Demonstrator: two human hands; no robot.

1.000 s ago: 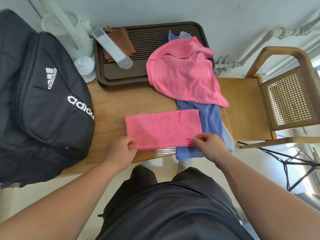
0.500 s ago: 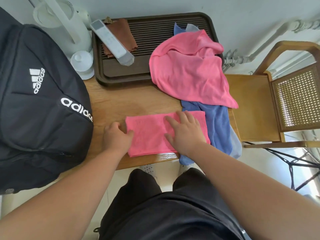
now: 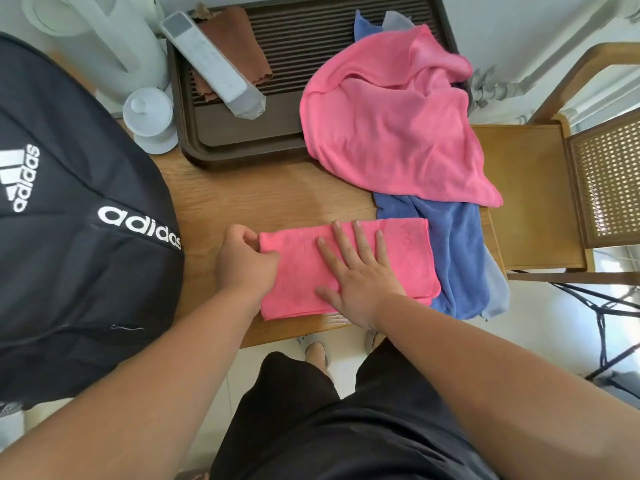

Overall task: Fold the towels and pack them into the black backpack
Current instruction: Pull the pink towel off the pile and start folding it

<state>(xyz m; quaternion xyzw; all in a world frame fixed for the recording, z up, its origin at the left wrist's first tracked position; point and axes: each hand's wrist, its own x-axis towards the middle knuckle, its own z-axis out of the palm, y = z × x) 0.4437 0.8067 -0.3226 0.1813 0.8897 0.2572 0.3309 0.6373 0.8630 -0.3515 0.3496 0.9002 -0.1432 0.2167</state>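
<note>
A folded pink towel point(image 3: 408, 261) lies near the front edge of the wooden table point(image 3: 263, 199). My right hand point(image 3: 360, 271) presses flat on its middle with straight, spread fingers. My left hand point(image 3: 242, 263) pinches the towel's left edge with curled fingers. The black backpack point(image 3: 76, 237) stands at the left of the table, its opening out of sight. An unfolded pink towel point(image 3: 391, 123) is heaped at the back right over a blue towel point(image 3: 453, 254) that hangs over the table's right front corner.
A dark brown slatted tray point(image 3: 311, 32) at the back holds a brown cloth point(image 3: 239, 43) and a white remote-like bar point(image 3: 211, 64). A white kettle point(image 3: 104, 39) and small lidded cup point(image 3: 149, 114) stand back left. A wooden chair point(image 3: 540, 188) sits to the right.
My right hand has gone from the towel's near right corner to lying flat on its middle. My left hand has moved from the near left corner up the left edge and now pinches it.
</note>
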